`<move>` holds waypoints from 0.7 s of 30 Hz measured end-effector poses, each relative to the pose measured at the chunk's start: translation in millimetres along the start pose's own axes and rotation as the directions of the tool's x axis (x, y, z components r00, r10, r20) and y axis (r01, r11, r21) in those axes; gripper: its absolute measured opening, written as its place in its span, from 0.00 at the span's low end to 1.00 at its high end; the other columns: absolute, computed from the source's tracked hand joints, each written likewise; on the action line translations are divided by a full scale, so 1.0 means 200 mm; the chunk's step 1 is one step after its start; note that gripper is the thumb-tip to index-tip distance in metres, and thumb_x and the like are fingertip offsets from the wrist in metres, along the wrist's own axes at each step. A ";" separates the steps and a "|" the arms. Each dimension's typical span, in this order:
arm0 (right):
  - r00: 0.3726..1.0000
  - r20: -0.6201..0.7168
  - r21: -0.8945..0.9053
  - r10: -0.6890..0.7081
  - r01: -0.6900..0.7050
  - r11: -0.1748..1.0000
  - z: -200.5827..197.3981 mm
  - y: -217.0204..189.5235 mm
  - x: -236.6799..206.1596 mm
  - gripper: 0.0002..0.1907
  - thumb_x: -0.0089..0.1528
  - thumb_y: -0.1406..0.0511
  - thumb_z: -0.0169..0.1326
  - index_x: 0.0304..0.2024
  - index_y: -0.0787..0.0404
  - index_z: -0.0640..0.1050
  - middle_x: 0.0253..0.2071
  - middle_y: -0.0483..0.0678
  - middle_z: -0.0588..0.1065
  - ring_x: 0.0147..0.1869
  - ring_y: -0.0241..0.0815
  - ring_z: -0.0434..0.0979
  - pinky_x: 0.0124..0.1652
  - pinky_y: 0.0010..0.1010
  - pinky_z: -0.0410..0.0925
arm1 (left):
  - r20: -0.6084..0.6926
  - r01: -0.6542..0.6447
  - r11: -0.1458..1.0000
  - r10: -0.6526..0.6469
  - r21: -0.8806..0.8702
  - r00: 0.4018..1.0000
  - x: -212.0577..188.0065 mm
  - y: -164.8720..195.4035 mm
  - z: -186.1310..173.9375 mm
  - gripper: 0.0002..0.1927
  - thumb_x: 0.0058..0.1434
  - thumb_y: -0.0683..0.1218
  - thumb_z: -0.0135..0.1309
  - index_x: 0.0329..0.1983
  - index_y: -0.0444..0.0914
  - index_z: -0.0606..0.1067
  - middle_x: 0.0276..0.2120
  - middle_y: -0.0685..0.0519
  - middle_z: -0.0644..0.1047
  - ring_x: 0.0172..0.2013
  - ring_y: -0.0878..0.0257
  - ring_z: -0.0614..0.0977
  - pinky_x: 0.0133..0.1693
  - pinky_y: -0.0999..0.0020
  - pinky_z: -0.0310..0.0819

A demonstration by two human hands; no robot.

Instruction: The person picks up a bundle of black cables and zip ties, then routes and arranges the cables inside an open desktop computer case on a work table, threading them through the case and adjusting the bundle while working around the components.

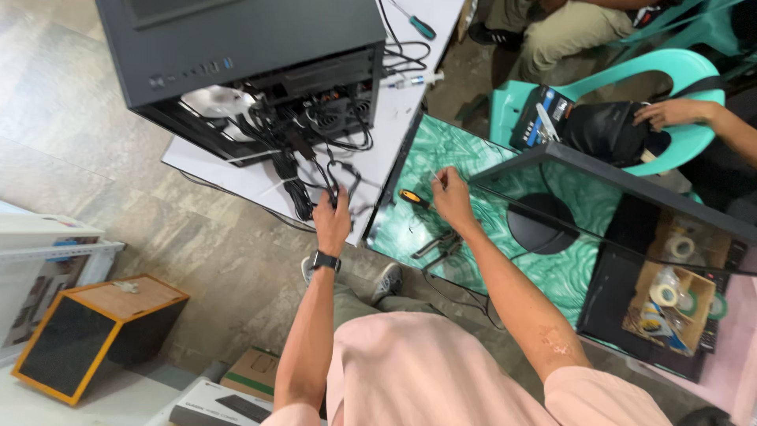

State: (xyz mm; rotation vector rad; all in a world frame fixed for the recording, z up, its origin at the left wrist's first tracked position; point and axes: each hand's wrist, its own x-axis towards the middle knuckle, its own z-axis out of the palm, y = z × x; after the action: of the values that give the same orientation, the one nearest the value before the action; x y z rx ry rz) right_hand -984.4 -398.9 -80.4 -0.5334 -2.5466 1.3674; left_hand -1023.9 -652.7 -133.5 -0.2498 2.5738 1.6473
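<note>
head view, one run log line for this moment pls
left hand: on black cables | right hand: pinching thin white tie | computer case: open | screwdriver: on green table

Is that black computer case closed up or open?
Open: the computer case has its side uncovered, exposing fans and black cables spilling out.

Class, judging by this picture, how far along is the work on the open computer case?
Done: the computer case lies opened, cables spilling out. In hand: the left hand grips those cables; the right hand pinches a small thin item. Left: cables remain loose, and the orange-handled screwdriver lies unused.
</note>
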 end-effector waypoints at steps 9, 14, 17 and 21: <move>0.979 0.163 0.185 0.120 -0.150 0.971 0.16 -0.05 0.01 0.12 0.66 0.61 0.57 0.37 0.65 0.78 0.26 0.48 0.73 0.26 0.37 0.68 0.28 0.32 0.62 | 0.153 0.137 0.884 -0.075 -0.447 0.985 -0.03 -0.12 -0.12 0.17 0.73 0.53 0.53 0.48 0.34 0.79 0.21 0.59 0.68 0.23 0.71 0.70 0.29 0.74 0.66; 0.800 0.544 0.431 0.251 -0.524 0.735 0.22 -0.20 -0.02 0.15 0.69 0.55 0.51 0.42 0.58 0.80 0.30 0.41 0.74 0.19 0.27 0.56 0.19 0.23 0.49 | 0.095 0.139 0.911 -0.111 -0.389 0.989 -0.14 -0.08 -0.10 0.14 0.71 0.49 0.52 0.53 0.35 0.79 0.26 0.55 0.74 0.26 0.67 0.69 0.29 0.70 0.63; 0.692 0.676 0.376 0.252 -0.619 0.689 0.25 -0.29 -0.05 0.14 0.67 0.53 0.48 0.45 0.51 0.79 0.34 0.40 0.78 0.19 0.26 0.57 0.20 0.21 0.50 | -0.116 -0.024 0.977 -0.001 -0.212 0.993 -0.21 0.00 -0.07 0.15 0.69 0.43 0.50 0.57 0.35 0.76 0.30 0.50 0.76 0.26 0.61 0.73 0.32 0.66 0.68; 0.720 0.675 0.250 0.160 -0.427 0.869 0.29 -0.25 -0.08 0.14 0.70 0.58 0.54 0.45 0.62 0.79 0.32 0.40 0.75 0.24 0.26 0.58 0.23 0.21 0.52 | -0.488 -0.490 0.852 0.512 0.183 0.707 -0.28 0.01 -0.04 0.08 0.77 0.38 0.49 0.56 0.35 0.75 0.52 0.40 0.78 0.49 0.41 0.81 0.51 0.55 0.74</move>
State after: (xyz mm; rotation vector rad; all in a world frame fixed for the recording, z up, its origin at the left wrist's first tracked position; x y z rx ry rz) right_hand -1000.1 -474.2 -70.5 -0.4741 -2.5894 2.4886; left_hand -969.8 -653.1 -119.4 0.0336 3.3209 1.8988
